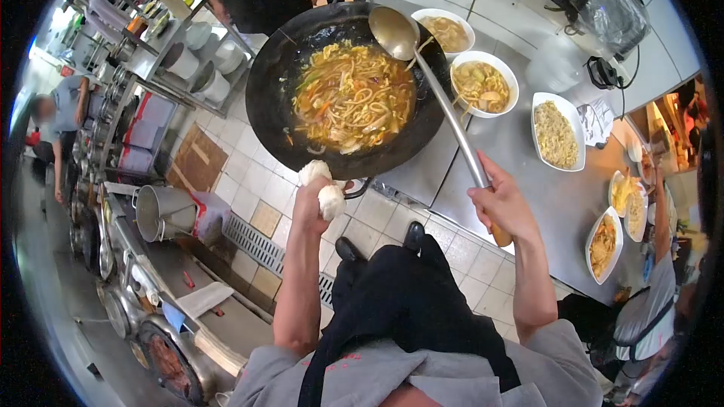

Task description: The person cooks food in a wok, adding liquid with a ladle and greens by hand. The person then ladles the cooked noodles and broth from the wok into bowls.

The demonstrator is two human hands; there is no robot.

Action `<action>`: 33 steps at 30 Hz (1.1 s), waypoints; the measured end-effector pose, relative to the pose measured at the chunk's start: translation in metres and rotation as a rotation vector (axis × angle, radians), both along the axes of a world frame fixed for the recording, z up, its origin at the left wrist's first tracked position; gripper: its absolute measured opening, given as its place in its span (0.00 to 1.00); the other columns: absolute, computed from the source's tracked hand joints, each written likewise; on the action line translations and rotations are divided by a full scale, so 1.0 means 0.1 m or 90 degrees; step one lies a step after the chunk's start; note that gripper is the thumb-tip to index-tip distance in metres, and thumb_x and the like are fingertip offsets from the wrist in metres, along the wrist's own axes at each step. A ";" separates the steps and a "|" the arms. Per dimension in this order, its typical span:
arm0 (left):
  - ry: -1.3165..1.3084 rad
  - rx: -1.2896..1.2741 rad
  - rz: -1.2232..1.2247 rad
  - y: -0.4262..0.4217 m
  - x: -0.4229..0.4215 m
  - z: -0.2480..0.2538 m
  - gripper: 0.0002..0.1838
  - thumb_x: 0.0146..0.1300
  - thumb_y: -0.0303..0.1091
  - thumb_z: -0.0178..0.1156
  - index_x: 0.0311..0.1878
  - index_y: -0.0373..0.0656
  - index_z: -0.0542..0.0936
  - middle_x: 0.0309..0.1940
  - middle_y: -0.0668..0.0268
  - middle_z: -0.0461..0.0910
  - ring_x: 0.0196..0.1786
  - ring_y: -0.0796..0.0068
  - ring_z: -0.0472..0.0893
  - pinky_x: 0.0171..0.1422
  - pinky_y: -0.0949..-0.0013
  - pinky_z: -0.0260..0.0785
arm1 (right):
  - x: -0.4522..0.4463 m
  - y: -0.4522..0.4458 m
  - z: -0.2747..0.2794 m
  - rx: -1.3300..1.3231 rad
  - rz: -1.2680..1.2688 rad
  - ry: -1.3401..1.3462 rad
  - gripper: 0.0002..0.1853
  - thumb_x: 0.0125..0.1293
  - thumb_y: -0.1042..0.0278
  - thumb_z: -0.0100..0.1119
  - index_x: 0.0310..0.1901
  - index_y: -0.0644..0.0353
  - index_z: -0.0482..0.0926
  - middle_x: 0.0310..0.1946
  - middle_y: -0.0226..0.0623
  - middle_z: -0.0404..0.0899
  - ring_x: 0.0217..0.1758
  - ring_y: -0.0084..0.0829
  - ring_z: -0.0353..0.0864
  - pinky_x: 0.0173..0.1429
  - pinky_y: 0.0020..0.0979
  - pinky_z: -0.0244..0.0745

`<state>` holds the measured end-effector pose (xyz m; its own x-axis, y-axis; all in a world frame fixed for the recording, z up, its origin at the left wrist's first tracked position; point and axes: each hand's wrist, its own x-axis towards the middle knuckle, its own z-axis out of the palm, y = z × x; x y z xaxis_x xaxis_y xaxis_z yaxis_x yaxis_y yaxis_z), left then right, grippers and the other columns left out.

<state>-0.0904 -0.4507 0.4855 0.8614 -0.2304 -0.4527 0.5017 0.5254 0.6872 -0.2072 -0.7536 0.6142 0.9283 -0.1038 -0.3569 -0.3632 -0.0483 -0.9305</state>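
Observation:
A large black wok full of noodles in brown sauce hangs over the floor at the counter's left edge. My left hand is closed on a white cloth at the wok's near handle. In my right hand is the wooden-ended handle of a long metal ladle; its bowl rests at the wok's far right rim. Just right of the wok stand two white bowls of noodles and broth, the nearer one beside the ladle's shaft.
On the steel counter are a bowl of fried rice and several filled dishes at the right. A person in dark clothes stands beyond the wok, hands near its far handle. Other people are at far left and lower right. A metal pot stands at left.

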 end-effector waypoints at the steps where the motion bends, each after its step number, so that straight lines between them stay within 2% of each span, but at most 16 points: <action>1: 0.011 -0.003 -0.008 0.03 0.01 -0.03 0.21 0.52 0.23 0.52 0.52 0.27 0.72 0.45 0.51 0.79 0.42 0.54 0.85 0.40 0.62 0.79 | -0.03 0.04 -0.02 -0.020 0.013 -0.005 0.36 0.64 0.79 0.52 0.74 0.59 0.53 0.20 0.27 0.67 0.13 0.17 0.65 0.16 0.22 0.61; 5: -0.008 -0.025 -0.008 0.00 0.00 0.05 0.18 0.53 0.21 0.51 0.48 0.26 0.74 0.44 0.53 0.80 0.45 0.56 0.83 0.51 0.60 0.80 | -0.05 0.17 -0.06 -0.107 0.047 0.011 0.37 0.63 0.78 0.52 0.74 0.58 0.54 0.20 0.28 0.68 0.14 0.18 0.66 0.19 0.23 0.63; 8: -0.014 -0.038 0.016 -0.01 0.01 0.01 0.15 0.53 0.21 0.53 0.45 0.27 0.75 0.41 0.53 0.80 0.39 0.60 0.83 0.47 0.59 0.80 | -0.01 0.33 -0.14 -0.222 0.087 0.023 0.38 0.61 0.78 0.54 0.74 0.55 0.55 0.19 0.29 0.70 0.14 0.19 0.67 0.21 0.26 0.66; 9: -0.010 -0.032 0.008 0.03 0.03 -0.10 0.11 0.53 0.21 0.54 0.42 0.30 0.75 0.37 0.56 0.79 0.33 0.64 0.82 0.44 0.59 0.80 | -0.08 0.33 -0.17 -0.298 0.134 -0.003 0.39 0.59 0.76 0.55 0.74 0.55 0.56 0.19 0.30 0.70 0.14 0.19 0.67 0.22 0.27 0.67; 12: -0.009 -0.062 0.022 -0.01 0.03 -0.07 0.09 0.54 0.20 0.54 0.39 0.32 0.74 0.33 0.58 0.78 0.31 0.65 0.81 0.40 0.59 0.80 | -0.35 0.29 0.08 -0.175 0.147 0.050 0.38 0.60 0.78 0.56 0.74 0.54 0.57 0.21 0.29 0.72 0.14 0.17 0.66 0.21 0.25 0.66; 13: -0.003 -0.061 0.023 -0.01 0.03 -0.09 0.08 0.54 0.20 0.54 0.39 0.33 0.74 0.33 0.59 0.78 0.31 0.65 0.81 0.40 0.59 0.80 | -0.45 0.23 0.10 -0.101 0.118 0.083 0.38 0.60 0.80 0.56 0.74 0.53 0.58 0.26 0.29 0.73 0.15 0.15 0.65 0.19 0.23 0.64; 16: 0.013 -0.057 0.028 0.01 0.02 -0.09 0.09 0.54 0.20 0.55 0.40 0.34 0.74 0.31 0.61 0.76 0.30 0.65 0.81 0.39 0.60 0.80 | -0.57 0.29 0.10 -0.140 0.026 0.057 0.39 0.60 0.83 0.55 0.74 0.53 0.57 0.29 0.29 0.73 0.14 0.14 0.64 0.18 0.21 0.63; 22: 0.000 -0.036 0.016 -0.02 -0.05 0.12 0.06 0.56 0.25 0.59 0.37 0.36 0.75 0.28 0.63 0.77 0.30 0.68 0.80 0.35 0.65 0.76 | -0.67 0.40 0.22 -0.105 -0.040 0.079 0.39 0.61 0.84 0.53 0.74 0.58 0.55 0.28 0.29 0.70 0.14 0.14 0.63 0.18 0.21 0.62; 28: -0.009 -0.060 0.026 -0.02 -0.03 0.05 0.05 0.56 0.24 0.59 0.35 0.37 0.75 0.28 0.63 0.77 0.29 0.68 0.80 0.36 0.64 0.77 | -0.55 0.57 0.03 -0.083 0.015 0.062 0.38 0.62 0.83 0.53 0.74 0.59 0.54 0.28 0.29 0.70 0.15 0.15 0.65 0.18 0.21 0.63; 33: 0.006 -0.065 0.005 0.00 -0.02 0.03 0.05 0.56 0.24 0.58 0.36 0.37 0.75 0.29 0.62 0.77 0.29 0.68 0.80 0.36 0.64 0.77 | -0.49 0.76 -0.02 0.034 0.049 0.152 0.39 0.63 0.81 0.52 0.75 0.57 0.51 0.19 0.29 0.67 0.12 0.19 0.66 0.17 0.22 0.63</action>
